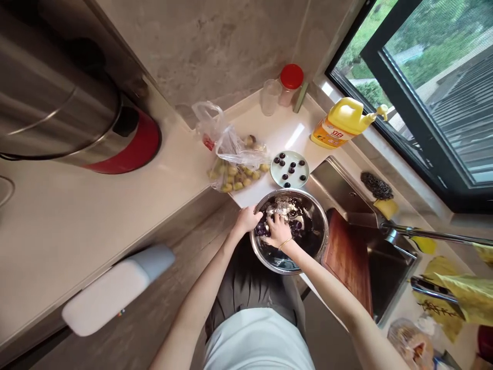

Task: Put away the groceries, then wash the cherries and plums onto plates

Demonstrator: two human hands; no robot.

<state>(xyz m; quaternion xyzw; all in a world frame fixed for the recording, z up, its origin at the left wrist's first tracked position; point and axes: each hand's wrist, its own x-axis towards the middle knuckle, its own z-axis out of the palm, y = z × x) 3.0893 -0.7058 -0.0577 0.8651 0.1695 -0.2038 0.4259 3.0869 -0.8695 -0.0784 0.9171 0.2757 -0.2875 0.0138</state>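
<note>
A round steel bowl (pixel 322 213) with water and dark purple grapes (pixel 262 228) stands at the counter's corner, beside the sink. My left hand (pixel 248 219) grips the bowl's left rim. Inside the bowl, my right hand (pixel 278 232) is spread over the grapes, fingers apart, with a thin bracelet at the wrist. Just behind the bowl lies a pale plate (pixel 275 177) with several dark grapes on it. To its left rests a clear plastic bag (pixel 227 146) with several yellow-green fruits (pixel 238 181).
A wooden board (pixel 346 257) leans in the steel sink (pixel 389 262) at right. Behind are a yellow detergent bottle (pixel 335 126), a red-lidded jar (pixel 291 79) and a clear cup (pixel 270 96). A large steel and red appliance (pixel 131 146) stands at left.
</note>
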